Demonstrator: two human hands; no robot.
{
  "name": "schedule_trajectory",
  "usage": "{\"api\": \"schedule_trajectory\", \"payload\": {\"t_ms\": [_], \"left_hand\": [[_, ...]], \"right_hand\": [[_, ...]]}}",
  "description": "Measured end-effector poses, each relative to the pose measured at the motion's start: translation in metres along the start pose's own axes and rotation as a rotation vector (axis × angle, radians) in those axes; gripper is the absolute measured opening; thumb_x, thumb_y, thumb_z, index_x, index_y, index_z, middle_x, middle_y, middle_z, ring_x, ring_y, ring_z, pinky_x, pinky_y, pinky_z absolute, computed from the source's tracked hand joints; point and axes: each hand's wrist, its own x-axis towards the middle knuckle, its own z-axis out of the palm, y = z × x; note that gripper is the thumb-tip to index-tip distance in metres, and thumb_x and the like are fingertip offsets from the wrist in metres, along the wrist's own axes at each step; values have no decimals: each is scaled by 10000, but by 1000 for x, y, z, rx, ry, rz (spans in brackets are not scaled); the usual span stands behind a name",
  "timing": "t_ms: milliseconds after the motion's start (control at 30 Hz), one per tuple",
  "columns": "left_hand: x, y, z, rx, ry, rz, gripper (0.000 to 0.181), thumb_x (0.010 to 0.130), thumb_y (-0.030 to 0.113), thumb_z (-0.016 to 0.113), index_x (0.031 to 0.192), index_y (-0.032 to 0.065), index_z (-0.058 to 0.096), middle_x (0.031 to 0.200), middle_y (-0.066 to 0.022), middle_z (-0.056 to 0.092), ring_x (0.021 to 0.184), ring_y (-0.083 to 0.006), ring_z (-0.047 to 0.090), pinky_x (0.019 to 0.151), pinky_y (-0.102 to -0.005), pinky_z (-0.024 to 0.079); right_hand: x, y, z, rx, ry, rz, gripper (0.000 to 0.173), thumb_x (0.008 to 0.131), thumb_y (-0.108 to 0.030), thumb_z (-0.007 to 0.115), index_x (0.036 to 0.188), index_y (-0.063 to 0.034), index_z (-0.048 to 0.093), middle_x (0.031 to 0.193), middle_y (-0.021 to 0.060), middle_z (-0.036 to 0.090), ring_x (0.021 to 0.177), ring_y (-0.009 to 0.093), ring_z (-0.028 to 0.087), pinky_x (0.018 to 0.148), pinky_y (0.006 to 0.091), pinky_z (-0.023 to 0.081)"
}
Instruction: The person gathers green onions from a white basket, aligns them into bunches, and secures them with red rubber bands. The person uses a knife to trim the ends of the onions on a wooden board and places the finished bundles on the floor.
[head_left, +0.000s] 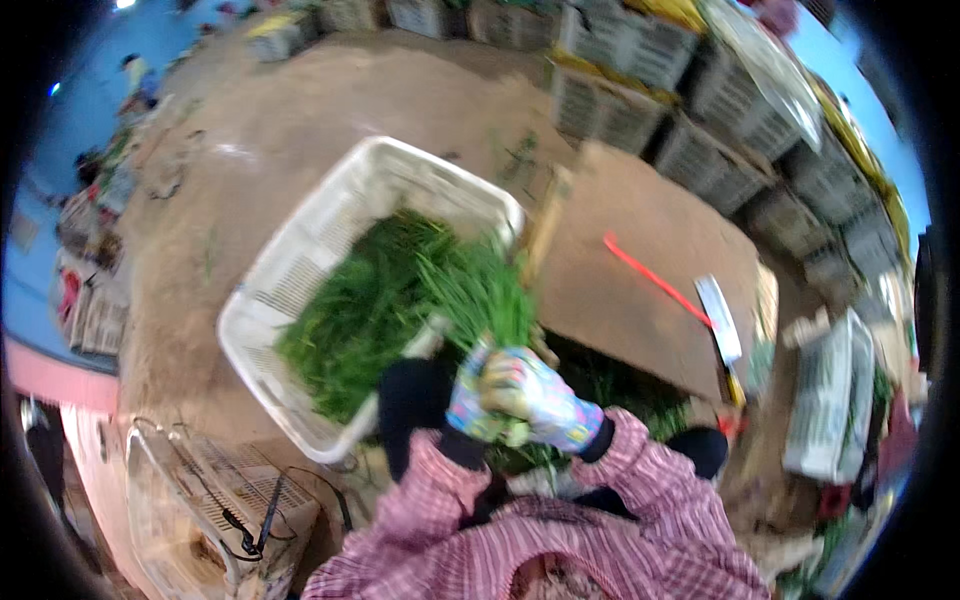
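Note:
Both my hands wear patterned gloves and meet around the lower end of a bunch of long green leafy stalks (480, 292). My left hand (469, 401) grips it from the left, and my right hand (536, 397) closes over it from the right. The leaves fan out away from me, over the near right side of a white plastic crate (300, 244). More loose greens (367, 307) fill much of that crate. To the right, a low board-topped table (630, 300) bears a red strip (652, 277) and a cleaver (718, 319) with a yellow-ended handle.
Stacked grey slatted crates (720, 157) line the far right. A white crate (829, 397) stands at right. An overturned-looking pale crate (225, 480) with a dark strap lies at lower left. A person (139, 82) is at far left. Scraps of greens (521, 154) litter the floor.

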Motion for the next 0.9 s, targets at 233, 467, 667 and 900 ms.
{"api": "schedule_trajectory", "payload": {"t_ms": [233, 467, 667, 900], "left_hand": [[32, -32, 28, 566, 586, -44, 426, 967, 247, 477, 1339, 52, 404, 1181, -135, 549, 1025, -219, 549, 916, -371, 462], [84, -27, 52, 1574, 473, -43, 332, 869, 132, 604, 1157, 9, 496, 920, -91, 604, 874, -191, 604, 788, -338, 521], [168, -53, 44, 2204, 243, 76, 489, 780, 75, 698, 1220, -11, 499, 1097, -126, 626, 950, -212, 625, 807, -327, 523], [172, -46, -32, 1952, 185, 35, 735, 782, 67, 726, 1394, 44, 321, 1205, -80, 574, 1035, -177, 582, 856, -283, 507]], "right_hand": [[-60, -25, 0, -116, 128, -54, 349, 663, -114, 648, 1003, -99, 569, 969, 49, 541, 967, 261, 548, 952, 428, 427], [-88, -61, -53, -293, -71, 250, 623, 708, -285, 664, 1287, -135, 487, 1354, 81, 461, 1303, 281, 388, 1074, 476, 295], [-88, -3, -140, 225, 710, 501, 850, 702, -411, 754, 1360, -12, 392, 1365, 186, 442, 1254, 326, 441, 1019, 446, 372], [-98, 110, -108, 81, 661, 708, 583, 749, -319, 733, 1201, -12, 528, 1111, 181, 627, 1011, 330, 615, 860, 404, 476]]}}
